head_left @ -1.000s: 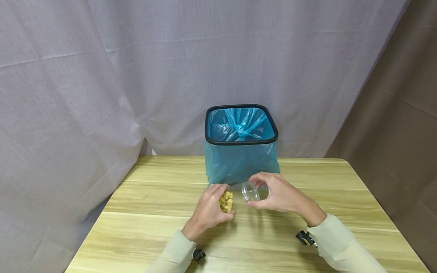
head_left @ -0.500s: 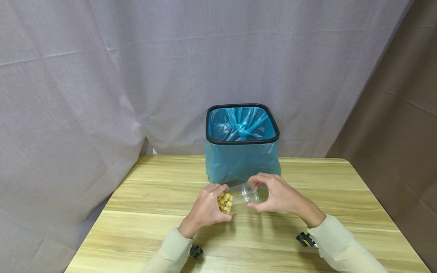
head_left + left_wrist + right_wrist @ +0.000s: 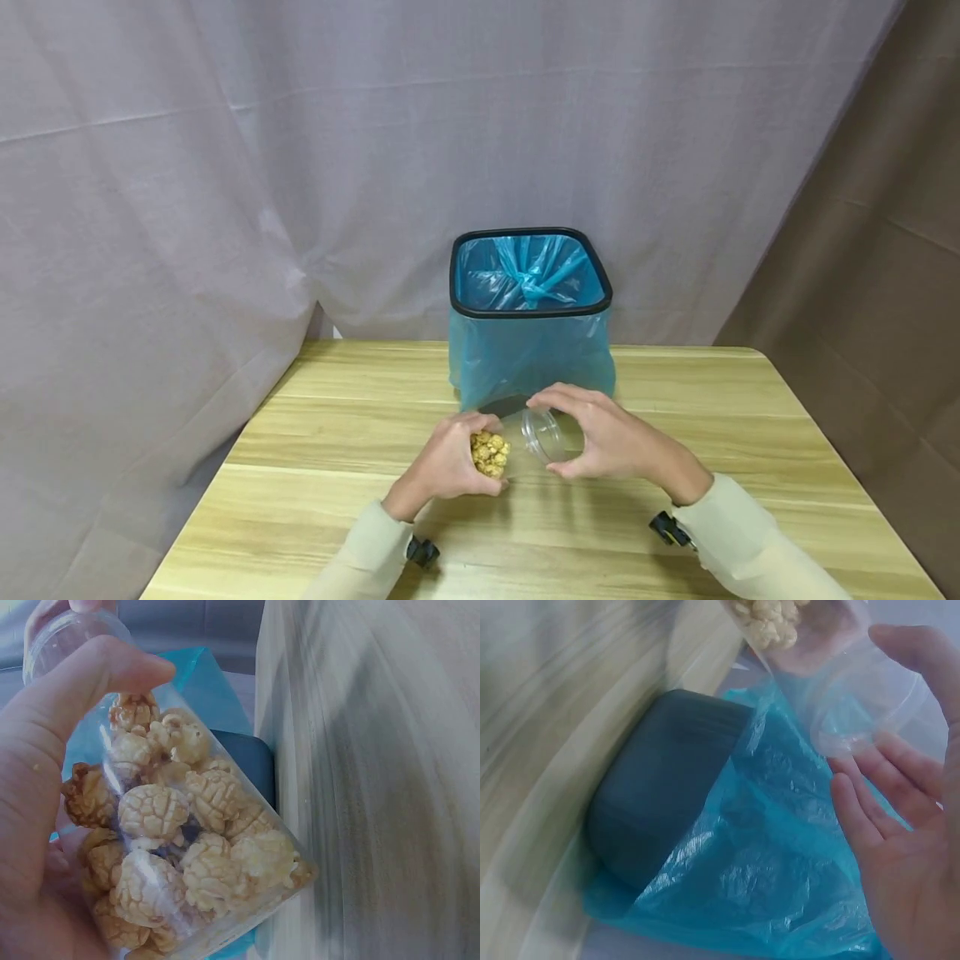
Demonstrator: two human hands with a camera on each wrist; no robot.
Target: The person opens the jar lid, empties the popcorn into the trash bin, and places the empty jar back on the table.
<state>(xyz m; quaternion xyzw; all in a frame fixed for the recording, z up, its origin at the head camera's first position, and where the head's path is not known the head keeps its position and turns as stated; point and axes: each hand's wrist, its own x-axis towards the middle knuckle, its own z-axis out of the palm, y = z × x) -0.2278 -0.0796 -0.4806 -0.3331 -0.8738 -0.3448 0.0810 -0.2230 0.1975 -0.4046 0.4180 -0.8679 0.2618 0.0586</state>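
A clear plastic jar of caramel popcorn [image 3: 180, 817] is held tilted on its side above the table, its base to the left. My left hand [image 3: 450, 458] grips the base end, thumb over the wall, as the left wrist view shows. The popcorn [image 3: 489, 454] lies gathered at that end. At the other end is the round clear lid [image 3: 542, 435]. My right hand [image 3: 611, 437] spans this lid, thumb on one side and fingertips at its edge on the other. In the right wrist view the lid [image 3: 862, 705] stays in line with the jar.
A dark bin [image 3: 667, 780] with a black rim [image 3: 532, 314] and a blue bag liner [image 3: 532, 354] stands at the table's back, just beyond the hands. The wooden table [image 3: 337, 483] extends to both sides. Grey cloth [image 3: 375, 167] hangs behind.
My left hand and the jar's base have shifted slightly left and nearer. The right hand's fingers have turned and spread a little around the lid, which now tilts more.
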